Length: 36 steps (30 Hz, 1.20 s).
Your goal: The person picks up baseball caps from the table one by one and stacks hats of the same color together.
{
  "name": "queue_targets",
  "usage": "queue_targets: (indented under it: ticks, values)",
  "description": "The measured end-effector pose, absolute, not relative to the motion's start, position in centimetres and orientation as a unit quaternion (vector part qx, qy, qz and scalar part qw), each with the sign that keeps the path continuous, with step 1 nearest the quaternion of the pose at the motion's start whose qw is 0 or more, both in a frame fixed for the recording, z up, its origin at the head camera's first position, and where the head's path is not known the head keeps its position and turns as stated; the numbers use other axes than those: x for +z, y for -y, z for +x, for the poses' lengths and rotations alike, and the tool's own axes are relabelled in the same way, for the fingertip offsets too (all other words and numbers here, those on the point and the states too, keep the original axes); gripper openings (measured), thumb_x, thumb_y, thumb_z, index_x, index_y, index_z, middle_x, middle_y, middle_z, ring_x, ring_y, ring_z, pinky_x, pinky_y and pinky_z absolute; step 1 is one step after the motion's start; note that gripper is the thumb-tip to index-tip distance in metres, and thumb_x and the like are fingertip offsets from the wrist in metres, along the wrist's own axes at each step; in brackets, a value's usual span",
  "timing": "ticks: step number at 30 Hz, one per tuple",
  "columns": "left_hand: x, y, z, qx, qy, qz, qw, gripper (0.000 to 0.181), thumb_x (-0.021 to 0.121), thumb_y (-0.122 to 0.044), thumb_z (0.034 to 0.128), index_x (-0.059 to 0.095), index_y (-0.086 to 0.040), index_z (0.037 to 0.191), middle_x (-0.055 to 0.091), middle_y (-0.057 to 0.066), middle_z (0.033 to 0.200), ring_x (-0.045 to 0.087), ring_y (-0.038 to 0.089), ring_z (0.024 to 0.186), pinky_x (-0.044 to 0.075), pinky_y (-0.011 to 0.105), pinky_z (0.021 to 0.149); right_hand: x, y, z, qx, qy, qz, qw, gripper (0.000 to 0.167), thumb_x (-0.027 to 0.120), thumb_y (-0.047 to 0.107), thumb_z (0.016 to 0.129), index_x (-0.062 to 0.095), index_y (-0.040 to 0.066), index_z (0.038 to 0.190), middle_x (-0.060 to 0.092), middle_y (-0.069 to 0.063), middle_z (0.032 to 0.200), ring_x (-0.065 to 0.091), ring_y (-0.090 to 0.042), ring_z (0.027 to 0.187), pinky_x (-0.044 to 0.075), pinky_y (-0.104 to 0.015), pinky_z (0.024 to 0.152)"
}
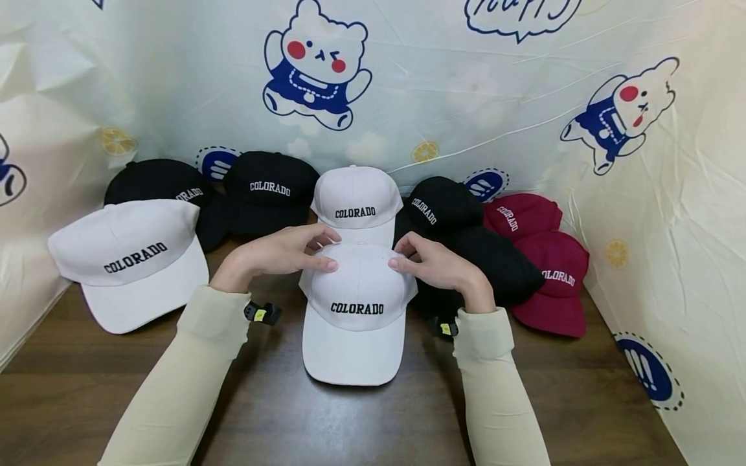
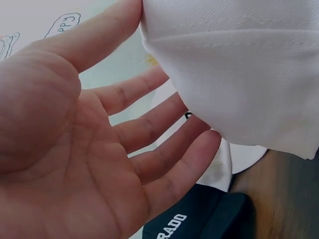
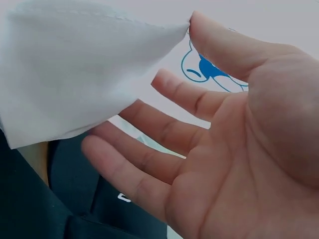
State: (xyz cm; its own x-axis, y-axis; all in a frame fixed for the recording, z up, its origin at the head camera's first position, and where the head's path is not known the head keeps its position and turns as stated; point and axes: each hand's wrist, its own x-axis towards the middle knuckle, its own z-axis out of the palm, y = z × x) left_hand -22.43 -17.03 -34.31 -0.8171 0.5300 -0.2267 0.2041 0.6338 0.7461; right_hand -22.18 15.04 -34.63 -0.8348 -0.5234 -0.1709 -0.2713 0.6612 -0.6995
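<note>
So there's a white cap [image 1: 357,323] sitting front and centre, COLORADO lettering facing the person, brim pointing their way and lying low at the worktop [image 1: 280,414]. Can't tell if the brim is fully touching down. Both hands are working the crown: the left hand [image 1: 274,250] is holding its left side and the right hand [image 1: 438,263] is holding the right. Thumbs are pressing on the near side while the other fingers are reaching behind.

Going by the wrist views, the left fingers [image 2: 149,123] are curving loosely, about half open and spread a bit, with tips meeting the cap's edge. The right fingers [image 3: 164,127] are doing pretty much the same, thumb touching a corner of the fabric and the index standing slightly off it. How firm either hold is, can't tell.

Right behind, a second white cap [image 1: 355,195] is standing partly hidden. Over on the left, another white cap [image 1: 136,259] is sitting in front of a black cap [image 1: 154,178], with one more black cap [image 1: 271,175] beside that. On the right, two overlapping black caps [image 1: 492,262] are leaning next to two maroon caps [image 1: 550,275]. A bear-print cloth [image 1: 431,84] is hanging behind everything, and cream sleeves [image 1: 175,382] are covering the arms.
</note>
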Motion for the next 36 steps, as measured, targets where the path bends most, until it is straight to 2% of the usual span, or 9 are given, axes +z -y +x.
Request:
queue_targets:
  ticks: [5, 11, 18, 23, 30, 36]
  values:
    - [-34.4, 17.5, -22.6, 0.376, -0.877, 0.224, 0.197, 0.059, 0.073, -0.038, 0.1022, 0.053, -0.01, 0.149, 0.059, 0.018, 0.146, 0.054, 0.037, 0.136, 0.047, 0.057, 0.112, -34.1, -15.5, -22.0, -0.334, -0.896, -0.234, 0.177, 0.039, 0.064, 0.031, 0.107, 0.058, 0.007, 0.136, 0.066, -0.014, 0.132, 0.063, -0.03, 0.118, 0.055, -0.046, 0.104]
    - [-34.1, 18.0, -23.0, 0.397, -0.882, 0.225, 0.117, 0.044, 0.064, -0.033, 0.1083, 0.058, -0.008, 0.145, 0.063, 0.013, 0.138, 0.06, 0.03, 0.126, 0.051, 0.052, 0.106, -33.2, -16.1, -21.7, -0.354, -0.895, -0.234, 0.138, 0.043, 0.064, 0.03, 0.108, 0.056, 0.005, 0.142, 0.064, -0.014, 0.14, 0.062, -0.031, 0.128, 0.052, -0.049, 0.109]
    - [-34.3, 18.2, -23.9, 0.425, -0.883, 0.189, 0.059, 0.044, 0.063, -0.03, 0.109, 0.057, -0.007, 0.146, 0.062, 0.016, 0.141, 0.059, 0.032, 0.128, 0.049, 0.052, 0.11, -32.5, -16.6, -21.3, -0.366, -0.896, -0.229, 0.104, 0.05, 0.067, 0.034, 0.106, 0.053, 0.009, 0.147, 0.06, -0.012, 0.147, 0.056, -0.033, 0.139, 0.046, -0.053, 0.116]
    - [-34.0, 18.4, -26.1, 0.424, -0.89, 0.167, 0.023, 0.047, 0.063, -0.029, 0.1089, 0.054, -0.006, 0.149, 0.06, 0.017, 0.145, 0.057, 0.034, 0.132, 0.047, 0.053, 0.112, -32.0, -16.7, -21.2, -0.37, -0.894, -0.238, 0.085, 0.057, 0.067, 0.034, 0.106, 0.048, 0.008, 0.153, 0.053, -0.011, 0.156, 0.051, -0.031, 0.145, 0.041, -0.05, 0.12]
    - [-34.1, 18.3, -30.0, 0.426, -0.891, 0.154, 0.029, 0.052, 0.062, -0.028, 0.1086, 0.049, -0.005, 0.153, 0.052, 0.019, 0.154, 0.049, 0.036, 0.141, 0.044, 0.055, 0.115, -31.7, -16.7, -21.3, -0.376, -0.891, -0.243, 0.072, 0.062, 0.067, 0.036, 0.106, 0.044, 0.009, 0.157, 0.049, -0.009, 0.16, 0.048, -0.028, 0.148, 0.039, -0.048, 0.122]
    - [-34.4, 17.9, -32.5, 0.423, -0.893, 0.14, 0.063, 0.066, 0.062, -0.039, 0.1076, 0.04, -0.008, 0.161, 0.043, 0.018, 0.163, 0.039, 0.037, 0.151, 0.041, 0.056, 0.118, -31.8, -16.8, -21.2, -0.379, -0.89, -0.244, 0.062, 0.063, 0.066, 0.036, 0.106, 0.044, 0.009, 0.158, 0.048, -0.01, 0.161, 0.048, -0.029, 0.148, 0.038, -0.052, 0.122]
